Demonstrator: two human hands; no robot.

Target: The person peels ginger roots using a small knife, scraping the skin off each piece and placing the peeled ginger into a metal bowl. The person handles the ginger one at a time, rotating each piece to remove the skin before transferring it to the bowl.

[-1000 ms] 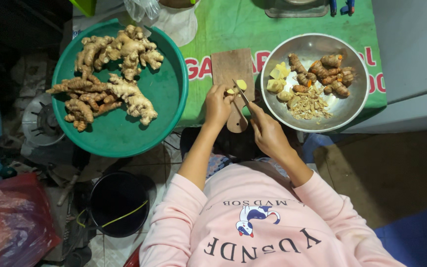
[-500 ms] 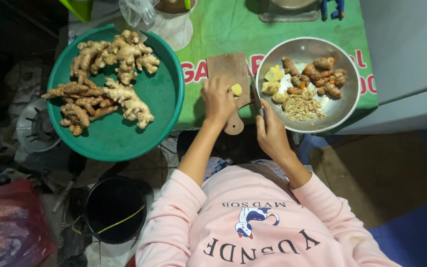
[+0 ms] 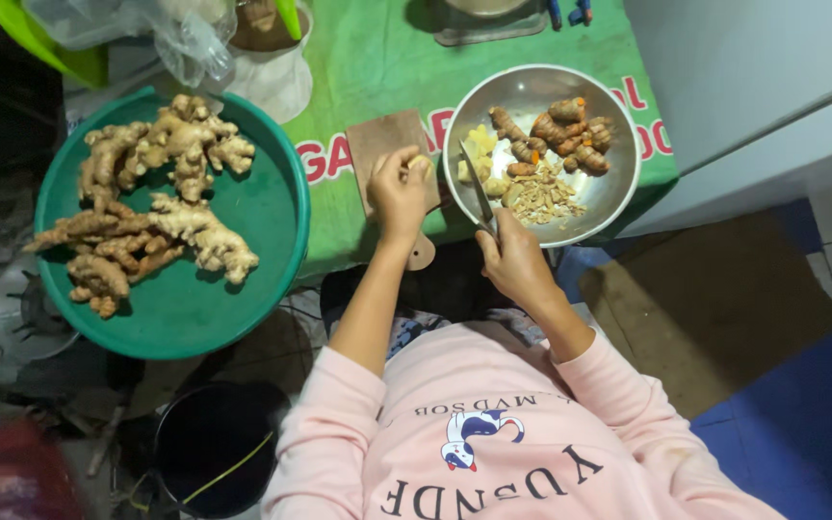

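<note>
Green cloth [image 3: 377, 67] covers the work table, seen from overhead, with a grey floor and blue mat below. Left hand [image 3: 399, 191] rests on the small wooden cutting board [image 3: 377, 144], fingers curled around a pale yellow peeled ginger piece [image 3: 418, 161] pinched at the fingertips. Right hand [image 3: 515, 260] is closed on the handle of a knife [image 3: 478, 197]; its blade points away from the body, over the near rim of the steel bowl [image 3: 618, 183] just beyond that hand. A second ago both hands met over the board, blade against the piece; half a second ago the right hand had begun to draw aside. Now the hands are apart and the blade is clear of the piece, which suggests one cut or peel stroke is finished. Inside the bowl lie peeled yellow chunks [image 3: 479, 144], turmeric roots [image 3: 565, 135] and peelings [image 3: 541, 197]. Well to the left of the left hand, a green basin [image 3: 243, 318] holds unpeeled ginger roots [image 3: 146, 202].
</note>
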